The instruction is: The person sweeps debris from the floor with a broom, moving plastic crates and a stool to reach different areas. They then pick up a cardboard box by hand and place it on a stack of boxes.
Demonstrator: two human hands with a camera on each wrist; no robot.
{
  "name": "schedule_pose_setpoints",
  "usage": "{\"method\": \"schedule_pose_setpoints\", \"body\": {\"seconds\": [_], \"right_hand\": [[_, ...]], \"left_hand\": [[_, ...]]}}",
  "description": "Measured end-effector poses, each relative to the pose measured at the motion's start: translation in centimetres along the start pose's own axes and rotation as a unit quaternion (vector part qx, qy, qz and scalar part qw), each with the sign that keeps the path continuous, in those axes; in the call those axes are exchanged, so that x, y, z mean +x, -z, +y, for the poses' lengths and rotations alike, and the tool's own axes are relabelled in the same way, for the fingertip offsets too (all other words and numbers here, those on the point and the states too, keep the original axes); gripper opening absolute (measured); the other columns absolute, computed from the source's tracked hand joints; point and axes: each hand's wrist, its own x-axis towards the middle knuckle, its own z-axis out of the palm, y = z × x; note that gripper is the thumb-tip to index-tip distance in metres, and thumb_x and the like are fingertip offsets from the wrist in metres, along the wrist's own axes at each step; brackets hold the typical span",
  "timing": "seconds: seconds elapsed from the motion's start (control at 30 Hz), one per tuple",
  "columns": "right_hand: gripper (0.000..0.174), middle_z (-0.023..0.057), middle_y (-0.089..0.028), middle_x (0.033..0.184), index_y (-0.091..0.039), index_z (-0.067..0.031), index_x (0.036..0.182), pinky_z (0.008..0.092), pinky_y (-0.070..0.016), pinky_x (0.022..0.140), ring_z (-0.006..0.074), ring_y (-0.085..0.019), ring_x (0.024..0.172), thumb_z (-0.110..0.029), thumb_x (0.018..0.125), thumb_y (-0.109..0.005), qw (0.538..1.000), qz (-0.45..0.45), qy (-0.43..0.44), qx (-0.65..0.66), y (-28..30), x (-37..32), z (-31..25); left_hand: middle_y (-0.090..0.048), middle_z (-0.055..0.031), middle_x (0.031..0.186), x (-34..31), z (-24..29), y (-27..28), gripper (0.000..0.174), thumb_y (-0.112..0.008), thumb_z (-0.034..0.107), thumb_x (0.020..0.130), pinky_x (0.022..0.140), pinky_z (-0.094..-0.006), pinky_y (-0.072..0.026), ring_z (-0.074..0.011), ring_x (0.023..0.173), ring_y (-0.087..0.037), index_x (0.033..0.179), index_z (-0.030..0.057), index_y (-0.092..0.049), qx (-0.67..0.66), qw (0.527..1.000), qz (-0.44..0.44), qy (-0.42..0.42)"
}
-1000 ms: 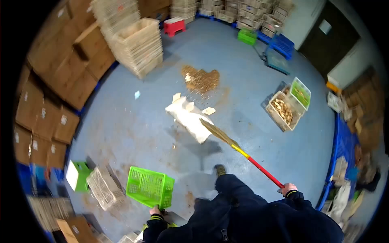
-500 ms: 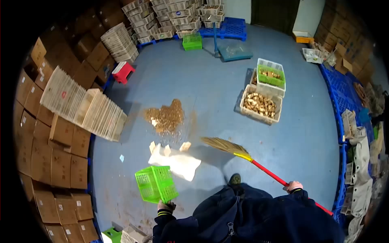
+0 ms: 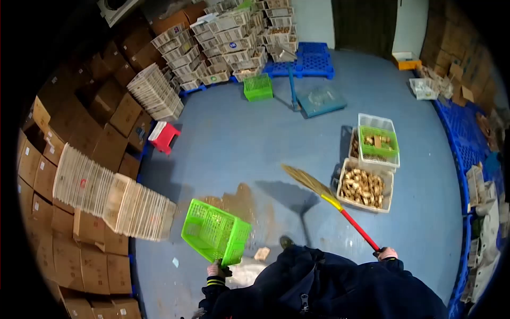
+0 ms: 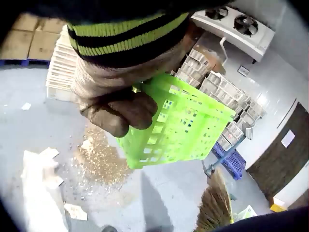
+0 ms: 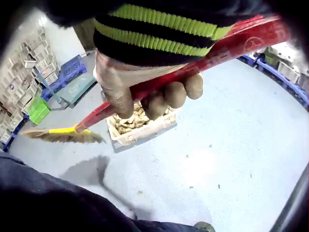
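Observation:
My left hand [image 3: 217, 269], in a pale glove with darkened fingers, grips the rim of a bright green plastic basket [image 3: 215, 229]. In the left wrist view its fingers curl over the rim of the tilted basket [image 4: 186, 123], held above the floor. The right hand [image 3: 387, 253] holds a broom by its red handle [image 3: 358, 228]. Fingers wrap round that handle in the right wrist view. Past a yellow collar, the broom's straw bristles [image 3: 307, 179] fan out low over the floor. A pile of brown debris [image 4: 104, 164] lies beyond the basket, beside a white sack [image 4: 41, 193].
Two crates of brown, root-like produce stand on the right, the nearer crate [image 3: 365, 186] fullest. Nested pale crates [image 3: 141, 207] lean at left, near a red stool [image 3: 164, 137]. Further back are a platform scale [image 3: 321, 101], a green basket [image 3: 258, 87] and blue pallets [image 3: 313, 59].
The view has swung rightward and up as the person turned. The left hand has raised the green basket and brought it forward over the sack and debris. The broom has swung outward toward the produce crates.

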Motion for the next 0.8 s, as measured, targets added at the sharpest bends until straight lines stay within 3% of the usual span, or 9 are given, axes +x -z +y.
{"method": "schedule_pose_setpoints", "body": {"seconds": [0.1, 0.13, 0.17, 0.33, 0.5, 0.57, 0.67, 0.77, 0.8], "right_hand": [[0.044, 0.0122, -0.066, 0.095, -0.068, -0.013, 0.097, 0.0349, -0.0484, 0.082, 0.0255, -0.062, 0.093, -0.049, 0.072, -0.066, 0.997, -0.057, -0.044, 0.041, 7.4, 1.6, -8.3], [0.043, 0.0129, -0.066, 0.096, -0.069, -0.0127, 0.097, 0.0352, -0.048, 0.083, 0.0262, -0.062, 0.094, -0.048, 0.072, -0.066, 0.997, -0.05, -0.044, 0.049, 8.5, 2.7, -10.4], [0.044, 0.0126, -0.066, 0.098, -0.068, -0.0126, 0.098, 0.0352, -0.047, 0.085, 0.0269, -0.061, 0.096, -0.048, 0.072, -0.066, 0.994, -0.068, -0.049, 0.065, 11.3, 2.3, -13.0], [0.05, 0.0142, -0.063, 0.105, -0.067, -0.0116, 0.1, 0.0343, -0.0455, 0.088, 0.0261, -0.058, 0.103, -0.052, 0.071, -0.065, 0.989, -0.104, -0.079, 0.069, 14.1, 9.3, -20.1], [0.051, 0.0145, -0.063, 0.107, -0.067, -0.0086, 0.1, 0.0344, -0.0459, 0.088, 0.0264, -0.057, 0.105, -0.049, 0.068, -0.065, 0.994, -0.005, -0.106, 0.031, 20.0, 20.6, -29.2], [0.048, 0.0137, -0.062, 0.109, -0.065, -0.0086, 0.105, 0.0353, -0.0468, 0.087, 0.0272, -0.059, 0.103, -0.044, 0.072, -0.06, 0.996, -0.062, -0.066, -0.007, 25.9, 24.6, -33.5], [0.046, 0.0139, -0.063, 0.106, -0.065, -0.0098, 0.105, 0.0353, -0.0472, 0.086, 0.0271, -0.06, 0.102, -0.043, 0.074, -0.057, 0.996, -0.045, -0.022, -0.068, 32.3, 28.7, -38.7], [0.046, 0.0147, -0.064, 0.103, -0.065, -0.0117, 0.105, 0.0361, -0.0487, 0.083, 0.027, -0.061, 0.1, -0.046, 0.076, -0.056, 0.994, -0.038, 0.008, -0.107, 39.6, 30.7, -46.5], [0.046, 0.0145, -0.064, 0.102, -0.065, -0.0113, 0.103, 0.0358, -0.0492, 0.081, 0.0271, -0.061, 0.098, -0.046, 0.076, -0.056, 0.99, -0.042, 0.023, -0.131, 41.6, 32.0, -49.4]], "left_hand": [[-0.053, -0.0148, 0.057, 4.5, 9.0, -5.2, 0.023, -0.058, 0.021, 0.079, 0.038, -0.0423, -0.0449, -0.0267, 0.041, -0.051, 0.081, -0.0021, -0.056, 0.12, 0.986, -0.033, -0.108], [-0.053, -0.0132, 0.056, 7.2, 12.2, -7.2, 0.024, -0.059, 0.021, 0.078, 0.038, -0.0407, -0.0442, -0.0261, 0.041, -0.052, 0.078, -0.0027, -0.057, 0.118, 0.992, -0.012, -0.052], [-0.054, -0.013, 0.056, 9.4, 15.3, -9.4, 0.024, -0.06, 0.021, 0.078, 0.037, -0.0393, -0.0441, -0.0256, 0.041, -0.053, 0.078, -0.003, -0.057, 0.166, 0.982, -0.029, -0.079], [-0.058, -0.0133, 0.06, 16.6, 27.5, -20.6, 0.026, -0.061, 0.022, 0.079, 0.037, -0.0366, -0.0442, -0.0244, 0.041, -0.053, 0.081, -0.0041, -0.061, 0.235, 0.952, -0.094, -0.173], [-0.06, -0.0135, 0.065, 25.7, 33.4, -27.6, 0.02, -0.063, 0.016, 0.078, 0.04, -0.0395, -0.0425, -0.0264, 0.043, -0.051, 0.084, -0.0031, -0.06, 0.149, 0.977, -0.082, -0.129], [-0.059, -0.0161, 0.064, 28.1, 36.8, -29.6, 0.019, -0.06, 0.016, 0.079, 0.038, -0.0416, -0.0441, -0.0279, 0.043, -0.053, 0.082, -0.0028, -0.06, 0.149, 0.986, -0.052, -0.059], [-0.057, -0.0175, 0.062, 32.9, 39.4, -28.4, 0.02, -0.059, 0.017, 0.079, 0.036, -0.0447, -0.0454, -0.0305, 0.039, -0.05, 0.085, -0.0017, -0.06, 0.291, 0.939, -0.105, -0.149], [-0.051, -0.0178, 0.057, 37.6, 43.8, -29.0, 0.019, -0.058, 0.018, 0.079, 0.033, -0.0456, -0.0443, -0.03, 0.037, -0.048, 0.082, -0.0012, -0.057, 0.153, 0.986, 0.036, 0.048], [-0.05, -0.0172, 0.055, 40.4, 44.8, -28.4, 0.021, -0.057, 0.021, 0.079, 0.033, -0.0456, -0.043, -0.0289, 0.036, -0.046, 0.082, -0.0003, -0.055, 0.152, 0.987, 0.027, 0.03]]}}
